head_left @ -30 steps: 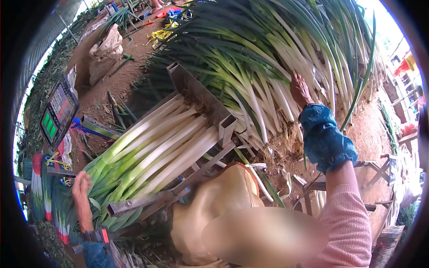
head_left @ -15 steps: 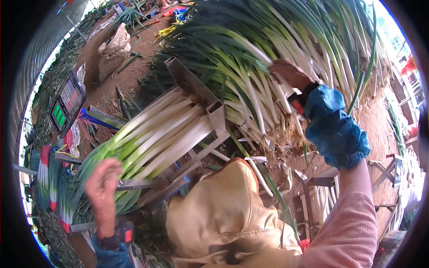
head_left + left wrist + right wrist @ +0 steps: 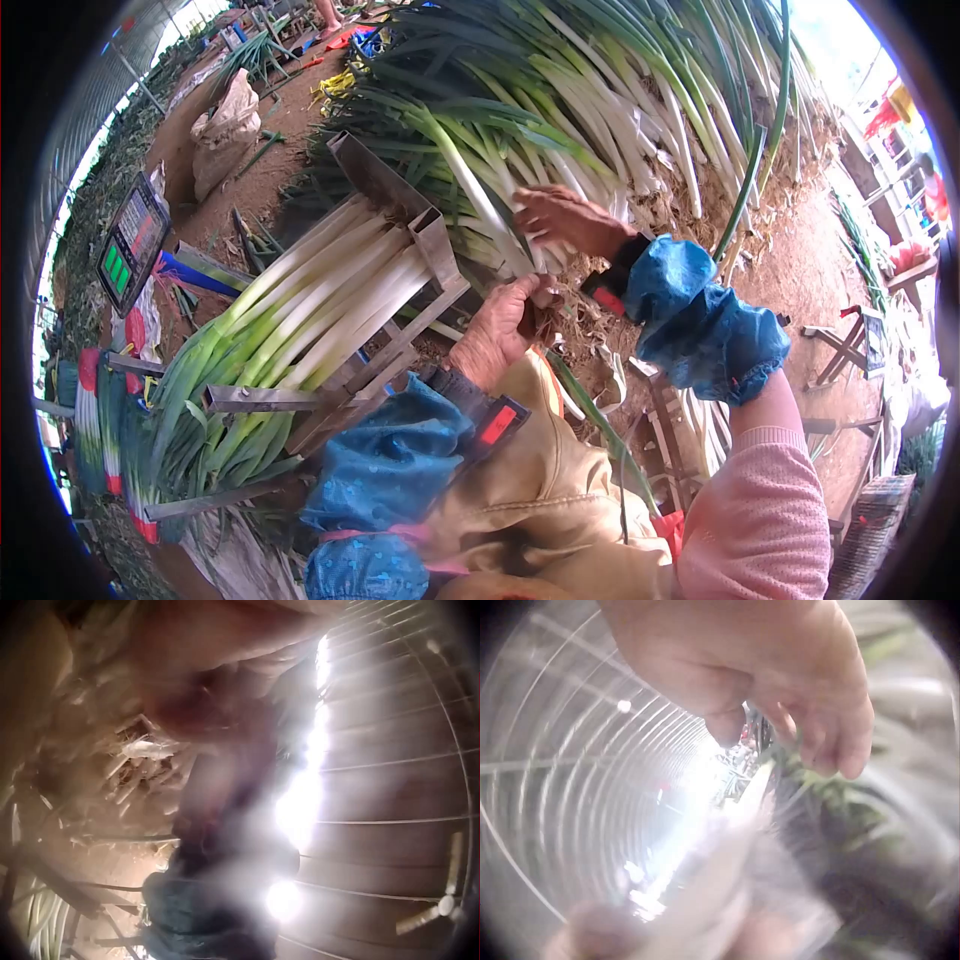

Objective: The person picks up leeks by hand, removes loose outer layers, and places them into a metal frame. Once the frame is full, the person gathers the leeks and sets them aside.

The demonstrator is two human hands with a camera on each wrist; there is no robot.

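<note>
A single green onion (image 3: 462, 170) slants in front of the pile, leaves up and white root end down. My left hand (image 3: 500, 325) grips its lower white end, thumb and fingers bent round it. Close above, my right hand (image 3: 575, 220) hovers beside the stalk with its fingers loosely bent and apart. The right wrist view shows nothing between those fingers, with the blurred white stalk (image 3: 712, 892) below them. In the left wrist view, my left hand (image 3: 225, 637) fills the top, and the root end is hidden.
At left, a metal rack (image 3: 385, 185) bears a row of green onions (image 3: 320, 290). A large pile of green onions (image 3: 610, 120) lies beyond. A scale display (image 3: 132, 245) stands far left, near a sack (image 3: 225, 130). Loose roots and peelings (image 3: 590, 320) litter the ground.
My right hand has drawn one green onion from the pile toward me and let go of it. My left hand has left the rack's leafy side, moved right and gripped that stalk's lower end.
</note>
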